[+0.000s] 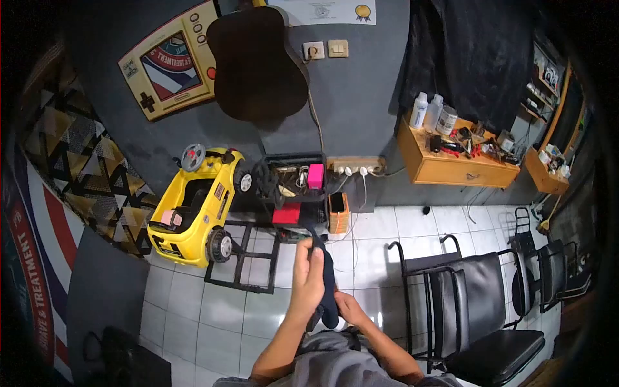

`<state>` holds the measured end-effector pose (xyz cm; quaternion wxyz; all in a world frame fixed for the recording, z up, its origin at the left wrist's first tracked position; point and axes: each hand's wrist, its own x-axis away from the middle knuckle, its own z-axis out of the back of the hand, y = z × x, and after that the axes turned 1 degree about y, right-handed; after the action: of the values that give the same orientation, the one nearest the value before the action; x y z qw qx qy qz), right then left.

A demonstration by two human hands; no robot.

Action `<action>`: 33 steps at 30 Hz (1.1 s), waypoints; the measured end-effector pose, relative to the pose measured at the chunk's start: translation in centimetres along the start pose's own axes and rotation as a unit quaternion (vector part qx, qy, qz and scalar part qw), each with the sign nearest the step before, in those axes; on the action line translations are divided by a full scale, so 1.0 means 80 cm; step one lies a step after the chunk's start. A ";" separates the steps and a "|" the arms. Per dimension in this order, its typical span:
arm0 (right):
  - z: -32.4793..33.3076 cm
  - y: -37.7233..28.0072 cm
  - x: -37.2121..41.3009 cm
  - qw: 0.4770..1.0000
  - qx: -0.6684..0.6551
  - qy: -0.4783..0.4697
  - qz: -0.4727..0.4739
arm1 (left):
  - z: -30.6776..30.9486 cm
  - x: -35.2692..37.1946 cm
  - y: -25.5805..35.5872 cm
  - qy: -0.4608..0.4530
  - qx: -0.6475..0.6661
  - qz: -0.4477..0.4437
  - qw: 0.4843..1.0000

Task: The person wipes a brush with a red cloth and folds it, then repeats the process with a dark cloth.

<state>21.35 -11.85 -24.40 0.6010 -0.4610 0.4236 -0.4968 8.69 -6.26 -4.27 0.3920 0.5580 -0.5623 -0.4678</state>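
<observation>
A long, narrow piece of dark navy cloth [328, 287], with a rounded lower end like a sock, hangs in front of my body. My left hand [307, 278] is closed on its upper part, thumb pointing up along the near side. Lower down, my right hand [351, 309] pinches the cloth's right edge near the rounded end. Both hands are above the white tiled floor [251, 316], close to my grey shirt [335, 364]. The fingers behind the cloth are partly hidden.
A yellow toy car [216, 193] stands at left beside a black metal frame [244, 284]. Ahead is a black rack [290, 158] with a pink box [315, 176] and a power strip [354, 165]. Black chairs [483, 297] are at right, below a wooden wall shelf [451, 169].
</observation>
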 end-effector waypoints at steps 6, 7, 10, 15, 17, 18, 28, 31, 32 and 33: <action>0.021 0.270 0.088 0.876 0.320 -0.096 -0.347 | 0.022 -0.019 0.038 0.057 0.005 -0.057 0.997; 0.025 0.308 0.110 0.877 0.370 -0.107 -0.287 | 0.024 -0.017 0.041 0.068 0.006 -0.048 0.997; 0.047 0.258 0.117 0.867 0.338 -0.057 -0.362 | 0.030 -0.015 0.028 0.106 -0.042 -0.054 0.992; 0.048 0.283 0.088 0.907 0.197 0.110 -0.356 | 0.010 -0.009 0.035 0.092 0.044 0.002 0.995; 0.056 0.146 0.043 0.901 -0.194 0.134 -0.365 | 0.007 -0.014 0.018 0.091 -0.014 -0.004 0.996; 0.059 0.067 0.022 0.889 -0.284 0.134 -0.334 | 0.005 -0.014 0.009 0.092 -0.044 -0.002 0.995; 0.007 -0.018 -0.011 0.993 -0.090 -0.054 -0.046 | -0.036 -0.019 0.024 0.190 -0.145 -0.086 0.967; 0.005 0.111 0.007 0.941 0.229 -0.168 -0.183 | 0.004 -0.009 0.038 0.263 -0.286 -0.192 0.901; 0.005 0.189 0.029 0.924 0.255 -0.182 -0.220 | 0.017 0.004 0.040 0.248 -0.312 -0.257 0.881; 0.009 0.243 0.055 0.904 0.279 -0.196 -0.257 | 0.027 0.015 0.043 0.238 -0.331 -0.300 0.862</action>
<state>26.72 -14.51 -43.39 0.6274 -0.4553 0.0075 -0.6318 5.65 -7.50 -1.62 0.5164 0.6315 -0.0693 -0.5742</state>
